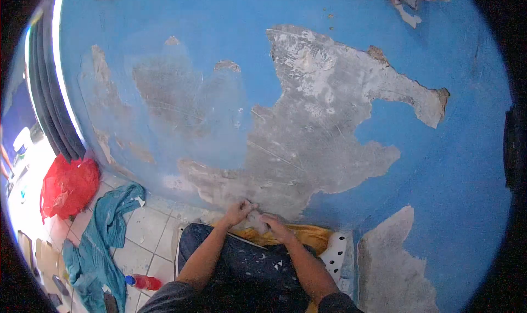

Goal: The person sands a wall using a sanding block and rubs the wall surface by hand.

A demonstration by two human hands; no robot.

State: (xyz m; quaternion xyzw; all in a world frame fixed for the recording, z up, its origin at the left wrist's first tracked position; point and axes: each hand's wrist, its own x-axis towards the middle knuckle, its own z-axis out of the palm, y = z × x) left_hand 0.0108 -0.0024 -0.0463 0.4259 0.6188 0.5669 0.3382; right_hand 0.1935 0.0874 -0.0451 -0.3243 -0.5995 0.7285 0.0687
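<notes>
Two bare hands meet low in the middle, in front of one blue wall [219, 17], with one pale scrap [254, 222] between them, above the person's lap. The right hand [277, 228] has its thumb and fingers closed on the scrap's right side. The left hand [238, 212] is at the scrap's upper left, finger and thumb close together; whether they grip it, I cannot tell. Behind the hands, one large grey patch [324, 143] spreads up the wall; a second patch [392, 263] lies at lower right. Two dark sleeves frame one pair of dark trousers [230, 269] flecked with white. One yellow cloth [314, 235] shows behind the knees, beside one white thing with black spots [332, 255]. On the tiles [146, 225] to the left are one red bag [68, 187], one teal cloth [110, 220] and one red bottle [146, 282] with one blue cap [130, 280].
</notes>
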